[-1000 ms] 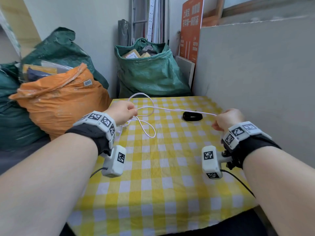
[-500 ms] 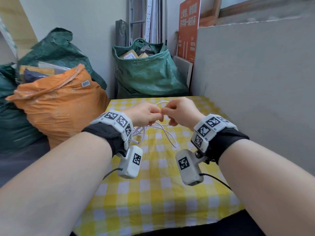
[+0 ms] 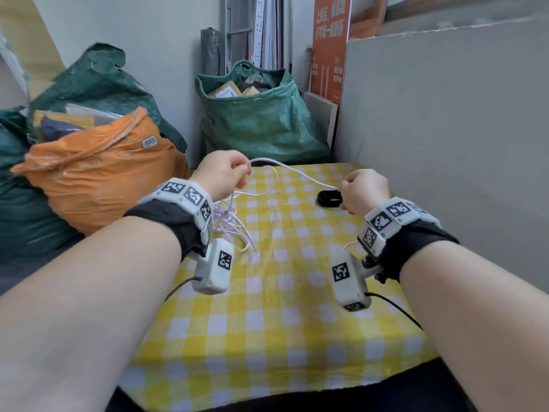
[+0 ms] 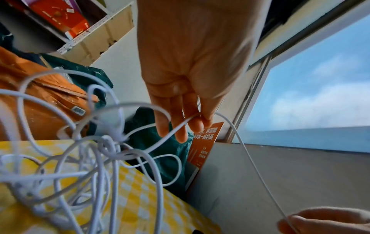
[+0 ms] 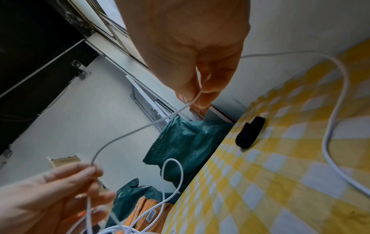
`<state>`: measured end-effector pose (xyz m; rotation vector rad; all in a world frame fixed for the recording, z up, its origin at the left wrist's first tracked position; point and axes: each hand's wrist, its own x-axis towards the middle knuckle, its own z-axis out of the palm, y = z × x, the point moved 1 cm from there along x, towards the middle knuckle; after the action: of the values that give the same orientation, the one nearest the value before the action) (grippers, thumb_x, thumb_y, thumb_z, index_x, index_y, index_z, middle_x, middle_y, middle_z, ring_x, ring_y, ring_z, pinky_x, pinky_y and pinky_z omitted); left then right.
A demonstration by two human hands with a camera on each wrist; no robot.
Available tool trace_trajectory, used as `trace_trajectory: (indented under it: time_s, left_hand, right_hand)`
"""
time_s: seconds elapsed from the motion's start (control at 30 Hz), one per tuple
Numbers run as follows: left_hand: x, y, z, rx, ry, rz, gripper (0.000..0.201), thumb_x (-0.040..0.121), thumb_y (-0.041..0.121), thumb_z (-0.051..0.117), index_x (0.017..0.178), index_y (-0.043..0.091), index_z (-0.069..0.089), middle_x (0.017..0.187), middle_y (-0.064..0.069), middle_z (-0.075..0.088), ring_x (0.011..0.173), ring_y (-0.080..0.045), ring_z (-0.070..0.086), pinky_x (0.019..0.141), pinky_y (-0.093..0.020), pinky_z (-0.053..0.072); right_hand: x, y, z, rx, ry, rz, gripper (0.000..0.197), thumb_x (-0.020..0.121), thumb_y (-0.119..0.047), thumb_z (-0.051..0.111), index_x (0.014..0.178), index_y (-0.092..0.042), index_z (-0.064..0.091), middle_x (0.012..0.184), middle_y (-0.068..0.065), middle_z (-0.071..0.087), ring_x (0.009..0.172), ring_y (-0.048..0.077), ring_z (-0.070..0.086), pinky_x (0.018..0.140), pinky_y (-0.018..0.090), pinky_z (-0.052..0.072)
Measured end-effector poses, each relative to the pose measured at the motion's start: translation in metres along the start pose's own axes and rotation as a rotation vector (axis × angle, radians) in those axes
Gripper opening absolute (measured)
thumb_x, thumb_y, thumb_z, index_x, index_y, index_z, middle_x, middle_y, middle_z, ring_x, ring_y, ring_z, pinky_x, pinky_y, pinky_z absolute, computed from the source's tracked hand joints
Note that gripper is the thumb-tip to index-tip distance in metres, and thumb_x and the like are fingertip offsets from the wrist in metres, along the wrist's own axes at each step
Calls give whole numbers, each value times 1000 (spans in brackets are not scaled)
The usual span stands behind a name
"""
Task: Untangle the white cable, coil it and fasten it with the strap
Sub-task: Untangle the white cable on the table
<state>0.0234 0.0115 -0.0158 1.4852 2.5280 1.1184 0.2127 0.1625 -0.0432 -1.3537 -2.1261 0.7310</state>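
Note:
A thin white cable stretches between my two hands above the yellow checked table. My left hand pinches it at the left, and a tangled bundle of loops hangs below that hand onto the cloth. My right hand pinches the same strand between thumb and fingers at the right. The cable's other part trails over the table. A black strap lies on the cloth just left of my right hand, also seen as the strap in the right wrist view.
A grey board stands along the table's right side. An orange sack and green sacks crowd the left and far edges. The near half of the tablecloth bears only the wrist cameras' shadows.
My hands met at the middle half a second ago; they have since drawn apart, pulling a length of cable taut between them. The left hand has risen.

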Motion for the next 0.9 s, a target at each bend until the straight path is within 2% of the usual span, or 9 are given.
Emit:
trace_trajectory:
  time_s: [0.13, 0.23, 0.3, 0.4, 0.5, 0.57, 0.67, 0.77, 0.9]
  left_hand:
    - [5, 17, -2, -87, -71, 36, 14, 93, 11, 52, 85, 11, 64, 65, -1, 62, 45, 7, 53, 54, -7, 42]
    - [2, 29, 1, -130, -158, 70, 14, 94, 13, 52, 86, 10, 64, 66, -2, 62, 46, 6, 56, 58, -6, 44]
    - [-2, 35, 4, -181, -228, 66, 15, 95, 15, 52, 87, 12, 63, 65, -2, 61, 49, 0, 59, 60, -15, 48]
    - [-7, 37, 8, -203, -291, 31, 15, 96, 17, 51, 88, 13, 63, 63, 0, 57, 46, -2, 59, 56, -21, 47]
    - [-8, 28, 8, -121, -316, 22, 17, 93, 15, 56, 78, 13, 64, 60, -1, 54, 39, 1, 52, 49, -17, 44]
    - [-9, 14, 3, 60, -306, 22, 15, 90, 17, 59, 77, 12, 65, 58, 1, 55, 39, 1, 53, 47, -13, 42]
    - [-10, -10, -8, 273, -255, -22, 17, 90, 19, 59, 74, 14, 64, 61, 3, 59, 52, -8, 55, 48, -13, 38]
    - [-12, -22, -15, 301, -239, -58, 16, 90, 19, 58, 77, 14, 66, 66, 3, 63, 58, -10, 53, 53, -18, 38]
    - [-11, -15, -10, 209, -218, -17, 19, 89, 19, 60, 75, 10, 70, 64, 6, 64, 58, -6, 54, 55, -14, 39]
  right_hand:
    - [-12, -18, 4, 142, -32, -137, 24, 92, -22, 45, 104, -18, 66, 91, 5, 70, 77, 27, 71, 78, 42, 58]
    - [-25, -37, 5, 286, -91, -265, 36, 88, -19, 53, 123, -24, 58, 112, -3, 62, 72, 19, 68, 62, 27, 57]
    - [-32, -49, 6, 343, -203, -335, 33, 87, -23, 60, 120, -24, 60, 104, -4, 65, 64, 14, 63, 46, 18, 49]
    - [-38, -57, 5, 331, -230, -403, 18, 86, -33, 63, 92, -17, 69, 72, 0, 67, 51, 9, 57, 40, 15, 42]
    - [-29, -50, 4, 290, -82, -356, 29, 89, -33, 58, 70, -14, 68, 50, -3, 52, 44, 9, 47, 45, 20, 41]
    - [-23, -42, 0, 234, 25, -292, 32, 90, -31, 56, 72, -9, 71, 51, -3, 49, 48, 10, 45, 53, 22, 41]
    - [-11, -24, -6, 156, 124, -143, 32, 89, -27, 53, 78, -3, 70, 58, 4, 54, 55, 17, 50, 49, 16, 39]
    - [-2, -9, -6, 91, 35, 9, 29, 86, -23, 52, 86, -1, 71, 79, 13, 71, 77, 31, 65, 70, 32, 54]
    - [-13, -15, 3, 131, -177, 81, 19, 94, -11, 47, 97, -6, 65, 74, 10, 70, 59, 21, 65, 65, 32, 57]
